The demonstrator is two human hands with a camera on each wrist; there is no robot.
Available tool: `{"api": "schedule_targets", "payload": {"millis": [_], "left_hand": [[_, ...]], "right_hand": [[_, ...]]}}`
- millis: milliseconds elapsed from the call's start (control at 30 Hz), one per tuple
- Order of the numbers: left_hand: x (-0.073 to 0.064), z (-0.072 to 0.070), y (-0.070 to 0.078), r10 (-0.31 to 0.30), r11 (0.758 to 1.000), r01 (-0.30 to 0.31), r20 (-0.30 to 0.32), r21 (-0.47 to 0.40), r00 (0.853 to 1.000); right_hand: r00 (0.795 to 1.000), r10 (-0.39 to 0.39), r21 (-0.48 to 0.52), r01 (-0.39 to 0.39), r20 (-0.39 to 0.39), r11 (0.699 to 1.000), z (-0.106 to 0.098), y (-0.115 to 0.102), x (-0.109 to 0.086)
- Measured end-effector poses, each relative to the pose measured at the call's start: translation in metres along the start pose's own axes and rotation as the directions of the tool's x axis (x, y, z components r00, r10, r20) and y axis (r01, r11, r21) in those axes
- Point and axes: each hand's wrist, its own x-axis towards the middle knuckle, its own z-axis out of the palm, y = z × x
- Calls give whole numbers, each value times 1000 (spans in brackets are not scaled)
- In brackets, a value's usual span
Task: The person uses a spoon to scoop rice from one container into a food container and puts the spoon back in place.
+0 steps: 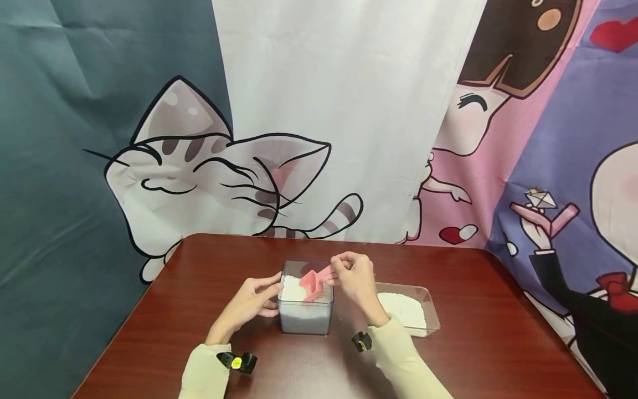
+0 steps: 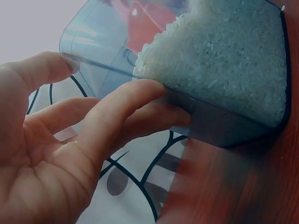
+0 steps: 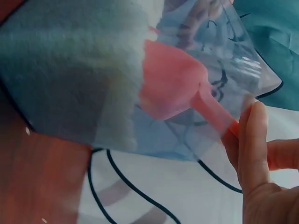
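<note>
A clear, bluish plastic container [image 1: 305,318] stands on the table, filled partway with white rice [image 2: 224,65]. My left hand [image 1: 255,300] lies against its left wall, fingertips touching the outside at and below the rim. With thumb and fingers, my right hand [image 1: 355,275] pinches the handle of a pink scoop [image 1: 312,285] over the container's right rim. Through the clear wall in the right wrist view, the scoop's bowl [image 3: 173,79] is inside the container, tilted, against the rice. What the bowl holds is hidden there.
To the right, partly behind the right forearm, is a shallow clear tray [image 1: 432,310] with white grains [image 1: 402,310] in it. The reddish-brown table [image 1: 224,257] ends at a curtain [image 1: 349,111] printed with cartoon figures. Stray grains lie near the container.
</note>
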Motion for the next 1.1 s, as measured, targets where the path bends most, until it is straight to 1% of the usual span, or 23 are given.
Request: {"api": "schedule_targets", "payload": {"millis": [133,167,400,500,633,733,833,1000,1100], "left_hand": [[-1,-1,-1,7,1000,-7,-4,-12,1000],[-1,-1,-1,6,1000,-6,-8,-12,1000],[-3,-3,1,-4,1000,3,-19,-14,1000],[-4,-4,1,-5,1000,4,-26,-10,1000],[-5,-3,1,-8,1000,8,-17,-12,1000],[-4,-2,0,-7,1000,7,-10,-15,1000],[-2,-1,0,-5,1000,5,-18,-16,1000],[0,0,0,6,1000,-6,-18,-15,1000],[0,0,0,0,1000,0,-18,-19,1000]], "right_hand": [[999,47,43,-46,-3,998,5,22,7],[998,55,46,-55,0,997,6,24,8],[997,79,54,-80,22,995,11,26,8],[995,94,104,-96,26,990,13,27,8],[987,162,232,-156,-8,960,14,30,5],[979,200,293,-183,-31,939,12,32,4],[979,203,334,-182,-27,925,9,33,4],[977,211,426,-178,-30,887,1,35,4],[971,235,469,-192,-34,862,-4,37,3]]}}
